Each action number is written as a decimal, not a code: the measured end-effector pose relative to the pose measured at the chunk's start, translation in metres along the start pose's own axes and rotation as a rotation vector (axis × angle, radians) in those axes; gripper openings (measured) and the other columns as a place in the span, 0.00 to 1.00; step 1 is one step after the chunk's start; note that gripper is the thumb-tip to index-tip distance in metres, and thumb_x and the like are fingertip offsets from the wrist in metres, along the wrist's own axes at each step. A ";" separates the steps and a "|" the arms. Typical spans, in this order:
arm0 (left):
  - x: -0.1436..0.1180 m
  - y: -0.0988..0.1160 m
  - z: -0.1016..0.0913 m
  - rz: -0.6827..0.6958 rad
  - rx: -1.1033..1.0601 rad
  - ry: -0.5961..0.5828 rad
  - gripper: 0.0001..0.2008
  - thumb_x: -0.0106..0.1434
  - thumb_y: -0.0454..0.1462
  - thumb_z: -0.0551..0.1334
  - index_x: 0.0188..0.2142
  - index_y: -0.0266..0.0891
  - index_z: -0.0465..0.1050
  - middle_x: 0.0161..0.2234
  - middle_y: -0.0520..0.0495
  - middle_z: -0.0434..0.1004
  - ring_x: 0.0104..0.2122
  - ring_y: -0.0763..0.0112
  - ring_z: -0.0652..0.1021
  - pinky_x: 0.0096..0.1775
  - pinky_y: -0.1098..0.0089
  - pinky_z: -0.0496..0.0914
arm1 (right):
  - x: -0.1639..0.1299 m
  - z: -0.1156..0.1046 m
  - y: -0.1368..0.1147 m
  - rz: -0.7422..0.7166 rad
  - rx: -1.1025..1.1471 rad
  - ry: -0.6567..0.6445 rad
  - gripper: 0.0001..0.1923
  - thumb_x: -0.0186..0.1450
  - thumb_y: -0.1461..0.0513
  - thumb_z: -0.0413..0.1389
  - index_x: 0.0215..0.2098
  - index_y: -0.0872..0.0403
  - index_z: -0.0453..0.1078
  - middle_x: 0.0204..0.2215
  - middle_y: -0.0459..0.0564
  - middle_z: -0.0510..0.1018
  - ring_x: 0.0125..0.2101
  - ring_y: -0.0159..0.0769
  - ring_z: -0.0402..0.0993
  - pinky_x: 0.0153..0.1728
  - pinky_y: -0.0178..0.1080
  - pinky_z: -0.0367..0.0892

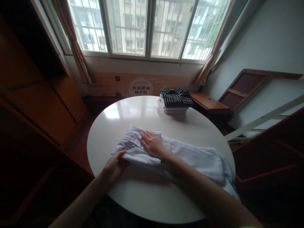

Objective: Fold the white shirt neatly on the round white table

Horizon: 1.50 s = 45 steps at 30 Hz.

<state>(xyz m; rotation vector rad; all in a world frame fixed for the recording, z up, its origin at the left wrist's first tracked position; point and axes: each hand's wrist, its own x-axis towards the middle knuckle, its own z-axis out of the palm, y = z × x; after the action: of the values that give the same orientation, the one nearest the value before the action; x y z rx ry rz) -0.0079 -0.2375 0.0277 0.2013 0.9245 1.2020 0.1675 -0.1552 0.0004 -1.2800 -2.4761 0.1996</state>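
Observation:
A white cloth garment [197, 155], partly folded, lies across the table; a small button-like spot shows on its folded left part, but I cannot tell whether it is a shirt or trousers. My left hand [115, 169] grips the near left corner, thumb on top and fingers tucked underneath, mostly hidden. Flat on top of the folded part rests my right hand [152, 144], its fingers stretched out. The unfolded length runs to the right beneath my right forearm and droops over the table's edge.
The round white table [140, 196] holds a stack of folded clothes [177, 99] at the back right, a black-and-white striped one on top. Behind it are a wooden bench [209, 103] and a barred window [147, 28]. Wooden cabinets [47, 104] stand on the left.

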 end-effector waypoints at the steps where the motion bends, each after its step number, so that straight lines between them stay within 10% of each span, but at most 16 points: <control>1: 0.000 0.000 0.001 -0.003 -0.001 0.009 0.10 0.61 0.26 0.52 0.39 0.30 0.69 0.32 0.40 0.77 0.28 0.68 0.78 0.31 0.70 0.76 | -0.003 -0.002 0.004 0.003 -0.008 -0.006 0.25 0.68 0.55 0.42 0.60 0.56 0.58 0.60 0.56 0.60 0.61 0.41 0.54 0.61 0.47 0.52; 19: -0.006 -0.023 0.023 0.202 0.119 0.031 0.08 0.55 0.26 0.62 0.36 0.33 0.72 0.30 0.46 0.77 0.26 0.73 0.77 0.30 0.76 0.74 | -0.037 -0.007 0.021 0.268 -0.099 0.018 0.30 0.67 0.54 0.44 0.62 0.65 0.54 0.61 0.62 0.57 0.62 0.46 0.53 0.61 0.48 0.50; 32: 0.004 -0.026 0.018 0.082 -0.108 0.087 0.09 0.55 0.25 0.58 0.35 0.34 0.70 0.31 0.48 0.76 0.26 0.72 0.77 0.30 0.73 0.75 | -0.026 -0.010 0.045 0.550 0.475 0.424 0.13 0.61 0.60 0.49 0.42 0.57 0.67 0.36 0.53 0.76 0.36 0.33 0.72 0.43 0.39 0.67; 45: 0.001 -0.023 0.018 0.088 -0.093 0.087 0.10 0.55 0.23 0.57 0.33 0.35 0.70 0.30 0.49 0.77 0.26 0.72 0.78 0.29 0.74 0.75 | -0.033 -0.009 0.034 0.325 0.327 0.426 0.17 0.60 0.64 0.51 0.47 0.57 0.66 0.44 0.57 0.73 0.47 0.39 0.68 0.53 0.45 0.63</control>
<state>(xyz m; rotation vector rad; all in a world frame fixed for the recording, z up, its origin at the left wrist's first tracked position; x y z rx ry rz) 0.0211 -0.2393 0.0251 0.1172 0.9415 1.3411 0.2143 -0.1618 -0.0088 -1.4002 -1.7901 0.3534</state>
